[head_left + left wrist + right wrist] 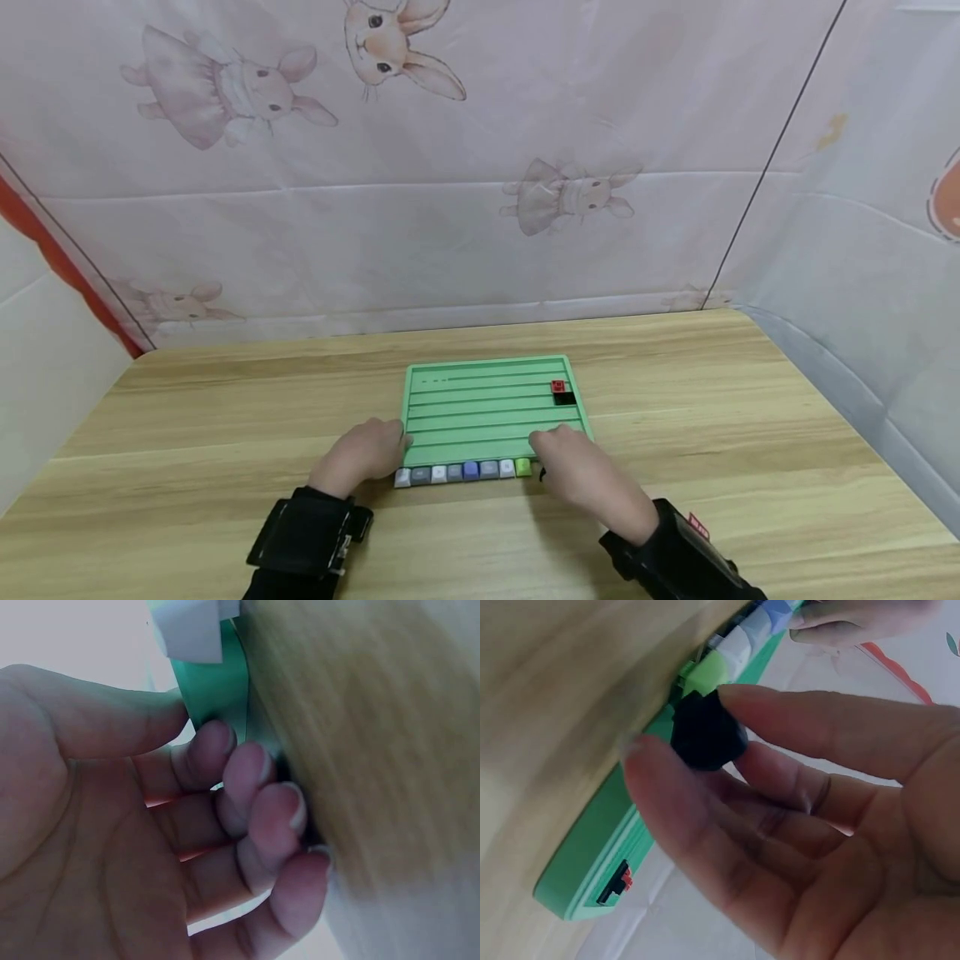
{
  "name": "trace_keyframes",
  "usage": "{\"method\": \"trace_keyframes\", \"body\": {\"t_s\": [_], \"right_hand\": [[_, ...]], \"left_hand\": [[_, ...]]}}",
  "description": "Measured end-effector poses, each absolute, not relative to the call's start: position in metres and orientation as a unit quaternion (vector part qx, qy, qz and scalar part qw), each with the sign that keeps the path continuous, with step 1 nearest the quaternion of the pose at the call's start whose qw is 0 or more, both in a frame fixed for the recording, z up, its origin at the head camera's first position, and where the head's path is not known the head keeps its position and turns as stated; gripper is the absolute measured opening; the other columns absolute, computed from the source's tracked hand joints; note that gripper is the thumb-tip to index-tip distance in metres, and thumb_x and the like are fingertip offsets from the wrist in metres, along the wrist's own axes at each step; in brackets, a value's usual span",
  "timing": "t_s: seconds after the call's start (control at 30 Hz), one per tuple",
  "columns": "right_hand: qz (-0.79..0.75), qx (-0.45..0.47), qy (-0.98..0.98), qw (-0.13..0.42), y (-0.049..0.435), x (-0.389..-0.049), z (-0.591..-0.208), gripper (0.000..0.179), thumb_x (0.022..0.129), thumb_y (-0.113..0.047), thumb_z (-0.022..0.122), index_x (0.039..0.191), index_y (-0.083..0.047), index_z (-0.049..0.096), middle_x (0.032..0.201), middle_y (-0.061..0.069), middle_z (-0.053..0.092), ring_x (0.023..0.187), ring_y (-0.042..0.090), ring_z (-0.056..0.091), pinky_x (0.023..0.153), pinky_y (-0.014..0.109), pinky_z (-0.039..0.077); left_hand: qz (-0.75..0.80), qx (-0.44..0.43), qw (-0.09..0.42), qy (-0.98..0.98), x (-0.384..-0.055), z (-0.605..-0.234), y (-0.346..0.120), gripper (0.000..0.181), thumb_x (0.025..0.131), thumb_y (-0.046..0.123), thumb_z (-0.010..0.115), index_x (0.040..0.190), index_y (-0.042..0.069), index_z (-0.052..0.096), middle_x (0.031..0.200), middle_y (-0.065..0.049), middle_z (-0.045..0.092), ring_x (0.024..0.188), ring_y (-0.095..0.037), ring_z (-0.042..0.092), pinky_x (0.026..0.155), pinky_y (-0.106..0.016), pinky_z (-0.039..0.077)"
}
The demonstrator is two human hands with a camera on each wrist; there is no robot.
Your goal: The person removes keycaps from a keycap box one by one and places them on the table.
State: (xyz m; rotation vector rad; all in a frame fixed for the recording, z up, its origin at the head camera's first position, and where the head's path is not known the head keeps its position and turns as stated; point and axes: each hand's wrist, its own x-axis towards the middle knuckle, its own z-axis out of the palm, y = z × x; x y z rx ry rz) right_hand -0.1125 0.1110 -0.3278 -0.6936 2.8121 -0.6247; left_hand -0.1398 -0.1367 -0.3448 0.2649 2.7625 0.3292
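Observation:
A green ridged tray (pixel 472 408) lies on the table, a row of keycaps (pixel 470 471) in white, grey, blue and lime along its front edge. My left hand (pixel 367 454) grips the tray's left side; in the left wrist view the thumb and curled fingertips meet at its green edge (pixel 217 690). Between thumb and fingers of my right hand (pixel 573 462) is a black keycap (pixel 709 735). It is held beside the lime keycap (pixel 705 673) at the row's right end. A red keycap (pixel 558 387) and a black keycap (pixel 564 399) sit at the tray's right side.
The wooden table (pixel 247 400) stretches out around the tray. Behind it hangs a pale curtain (pixel 420 242) printed with rabbits, and more fabric (pixel 847 333) closes off the right side. Both wrists wear black bands.

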Motion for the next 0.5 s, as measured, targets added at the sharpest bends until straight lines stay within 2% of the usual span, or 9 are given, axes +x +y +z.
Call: {"method": "trace_keyframes", "body": {"t_s": [0.27,0.5], "right_hand": [[-0.185,-0.251,0.948,0.060,0.1114,-0.1111,-0.3341,0.019,0.068,0.016,0.057,0.073,-0.002,0.057,0.063,0.003,0.052,0.053,0.013,0.043,0.045,0.025,0.038],[-0.173,-0.242,0.952,0.075,0.1119,-0.1103,-0.3321,0.013,0.073,0.011,0.061,0.080,0.000,0.059,0.069,0.007,0.055,0.059,0.015,0.044,0.050,0.028,0.041]], "left_hand": [[0.116,0.092,0.175,0.973,-0.1404,-0.3455,-0.1367,0.022,0.094,0.016,0.043,0.082,0.002,0.054,0.059,-0.005,0.041,0.052,-0.018,0.043,0.049,-0.029,0.035],[0.120,0.096,0.172,0.973,-0.1402,-0.3466,-0.1375,0.022,0.094,0.016,0.044,0.079,0.003,0.053,0.058,-0.005,0.041,0.052,-0.018,0.042,0.050,-0.029,0.034]]}}
